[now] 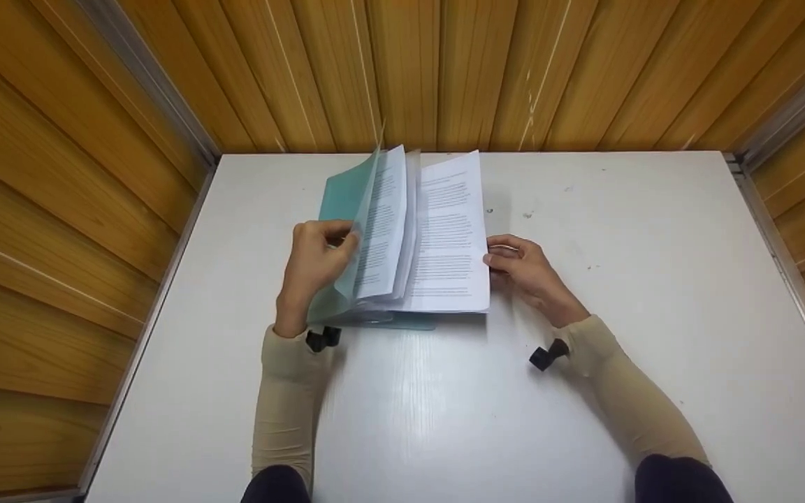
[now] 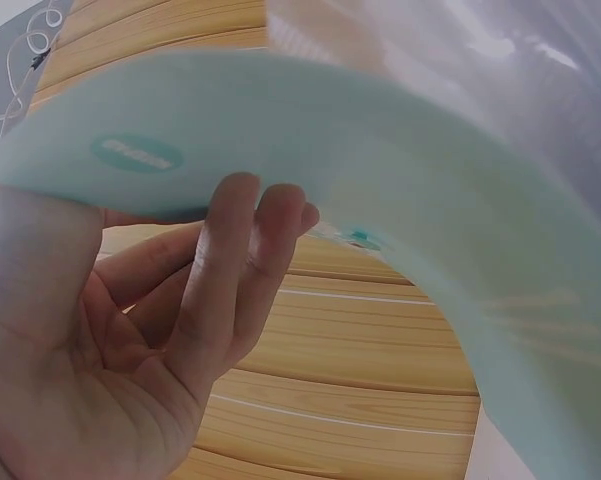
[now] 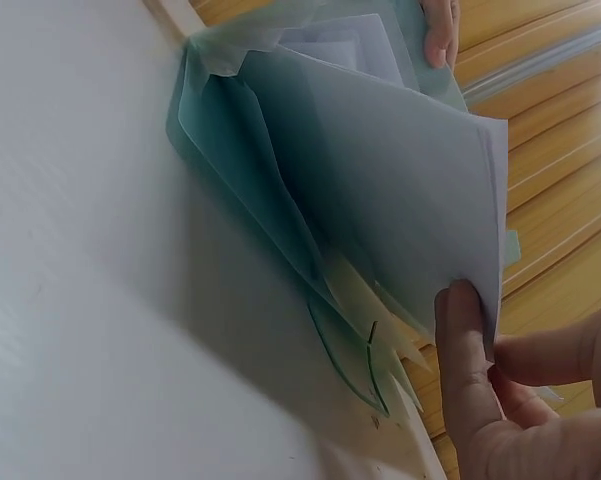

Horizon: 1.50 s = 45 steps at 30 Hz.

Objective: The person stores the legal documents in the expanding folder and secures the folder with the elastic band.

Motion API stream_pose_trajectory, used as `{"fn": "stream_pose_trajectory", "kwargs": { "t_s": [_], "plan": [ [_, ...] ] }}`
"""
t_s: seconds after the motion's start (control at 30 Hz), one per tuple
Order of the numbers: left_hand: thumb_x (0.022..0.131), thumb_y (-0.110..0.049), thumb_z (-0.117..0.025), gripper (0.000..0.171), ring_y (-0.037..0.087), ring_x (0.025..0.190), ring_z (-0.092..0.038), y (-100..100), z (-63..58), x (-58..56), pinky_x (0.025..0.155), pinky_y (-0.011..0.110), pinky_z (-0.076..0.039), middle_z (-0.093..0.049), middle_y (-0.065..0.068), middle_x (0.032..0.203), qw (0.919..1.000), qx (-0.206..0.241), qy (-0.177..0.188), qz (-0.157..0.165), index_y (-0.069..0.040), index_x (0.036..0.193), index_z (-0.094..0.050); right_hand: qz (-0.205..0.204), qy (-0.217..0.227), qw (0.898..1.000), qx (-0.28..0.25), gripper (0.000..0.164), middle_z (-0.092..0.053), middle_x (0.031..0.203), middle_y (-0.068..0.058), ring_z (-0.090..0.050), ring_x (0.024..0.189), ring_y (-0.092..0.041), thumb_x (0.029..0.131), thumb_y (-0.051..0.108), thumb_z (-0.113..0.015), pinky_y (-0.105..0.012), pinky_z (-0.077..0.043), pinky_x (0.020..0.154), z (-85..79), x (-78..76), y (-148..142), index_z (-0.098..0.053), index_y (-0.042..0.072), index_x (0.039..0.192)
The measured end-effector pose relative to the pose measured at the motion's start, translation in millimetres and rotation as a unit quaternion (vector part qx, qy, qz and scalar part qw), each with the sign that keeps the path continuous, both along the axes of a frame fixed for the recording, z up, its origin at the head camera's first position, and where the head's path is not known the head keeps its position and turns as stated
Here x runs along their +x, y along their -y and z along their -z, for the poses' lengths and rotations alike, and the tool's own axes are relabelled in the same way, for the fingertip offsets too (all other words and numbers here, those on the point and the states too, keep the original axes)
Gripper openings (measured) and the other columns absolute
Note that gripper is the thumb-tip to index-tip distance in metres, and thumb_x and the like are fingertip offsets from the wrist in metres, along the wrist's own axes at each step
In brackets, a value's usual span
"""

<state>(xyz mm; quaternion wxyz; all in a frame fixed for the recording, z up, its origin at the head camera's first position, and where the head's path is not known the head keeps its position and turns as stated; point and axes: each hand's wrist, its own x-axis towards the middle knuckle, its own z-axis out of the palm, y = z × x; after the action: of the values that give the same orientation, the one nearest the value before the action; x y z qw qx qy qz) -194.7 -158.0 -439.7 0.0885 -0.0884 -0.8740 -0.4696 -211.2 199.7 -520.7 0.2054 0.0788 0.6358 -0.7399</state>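
Note:
A teal translucent file folder stands spread partly open on the white table, its front cover bent up at the left. Inside are clear sleeves and printed white sheets. My left hand pinches the cover near its free edge; the left wrist view shows the cover curving over the fingers, with an oval label on it. At the right, my right hand pinches the outer edge of the printed sheets between thumb and fingers. In the right wrist view these sheets are raised off the folder's lower part.
The white table extends around the folder, with a few dark marks on its surface to the right. Wood-patterned panels rise along the back and both sides. A white cable shows at a corner of the left wrist view.

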Motion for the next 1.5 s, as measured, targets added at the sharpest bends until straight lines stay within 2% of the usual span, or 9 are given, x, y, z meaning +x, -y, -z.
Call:
{"fn": "stream_pose_trajectory", "kwargs": {
  "t_s": [0.1, 0.6, 0.87, 1.27, 1.37, 1.5],
  "plan": [
    [0.094, -0.006, -0.068, 0.025, 0.024, 0.086, -0.079, 0, -0.1, -0.3, 0.078, 0.043, -0.063, -0.081, 0.015, 0.111, 1.0000, -0.001, 0.002, -0.001, 0.001, 0.114, -0.082, -0.001, 0.002, 1.000, -0.010, 0.038, -0.075, 0.109, -0.003, -0.075, 0.095, -0.014, 0.100, -0.005, -0.065, -0.028, -0.062, 0.082, 1.6, -3.2, 4, -0.058, -0.006, 0.138],
    [0.095, -0.005, -0.067, 0.026, 0.028, 0.086, -0.079, -1, -0.6, -0.5, 0.078, 0.044, -0.064, -0.080, 0.019, 0.109, 0.9999, -0.012, -0.008, 0.004, 0.004, 0.114, -0.081, -0.017, 0.007, 1.000, 0.017, 0.040, -0.074, 0.105, -0.003, -0.074, 0.089, -0.015, 0.101, -0.004, -0.065, -0.029, -0.062, 0.077, 10.3, -8.6, 20, -0.056, -0.005, 0.140],
    [0.094, -0.005, -0.068, 0.026, 0.028, 0.085, -0.079, -2, -0.8, -1.1, 0.077, 0.044, -0.064, -0.081, 0.019, 0.109, 0.9999, -0.008, -0.007, 0.008, 0.004, 0.114, -0.081, -0.041, -0.032, 0.996, 0.073, 0.037, -0.072, 0.105, -0.006, -0.072, 0.085, -0.013, 0.099, -0.001, -0.068, -0.028, -0.061, 0.076, 10.8, -11.1, 26, -0.060, -0.008, 0.134],
    [0.095, -0.006, -0.068, 0.026, 0.027, 0.086, -0.079, -1, -1.1, -0.9, 0.079, 0.044, -0.063, -0.080, 0.019, 0.111, 0.9999, -0.014, -0.005, 0.006, 0.005, 0.116, -0.080, -0.063, -0.081, 0.981, 0.164, 0.032, -0.070, 0.110, -0.013, -0.070, 0.090, -0.016, 0.099, 0.003, -0.067, -0.031, -0.061, 0.077, 7.3, -16.9, 40, -0.066, -0.006, 0.130],
    [0.095, -0.006, -0.068, 0.026, 0.028, 0.088, -0.079, -1, -0.4, -1.3, 0.080, 0.044, -0.063, -0.080, 0.019, 0.112, 0.9999, -0.014, -0.007, 0.005, 0.004, 0.115, -0.080, -0.069, -0.091, 0.979, 0.169, 0.031, -0.070, 0.111, -0.015, -0.069, 0.092, -0.017, 0.099, 0.004, -0.068, -0.030, -0.060, 0.077, 7.5, -17.4, 42, -0.067, -0.006, 0.128],
    [0.095, -0.006, -0.068, 0.025, 0.027, 0.087, -0.078, -1, 0.7, -1.5, 0.080, 0.044, -0.063, -0.081, 0.017, 0.112, 0.9999, -0.013, -0.006, 0.003, 0.003, 0.114, -0.081, -0.067, -0.092, 0.983, 0.146, 0.030, -0.072, 0.107, -0.013, -0.070, 0.091, -0.015, 0.098, 0.001, -0.069, -0.028, -0.061, 0.078, 9.5, -18.3, 46, -0.067, -0.008, 0.126]
  ]
}}
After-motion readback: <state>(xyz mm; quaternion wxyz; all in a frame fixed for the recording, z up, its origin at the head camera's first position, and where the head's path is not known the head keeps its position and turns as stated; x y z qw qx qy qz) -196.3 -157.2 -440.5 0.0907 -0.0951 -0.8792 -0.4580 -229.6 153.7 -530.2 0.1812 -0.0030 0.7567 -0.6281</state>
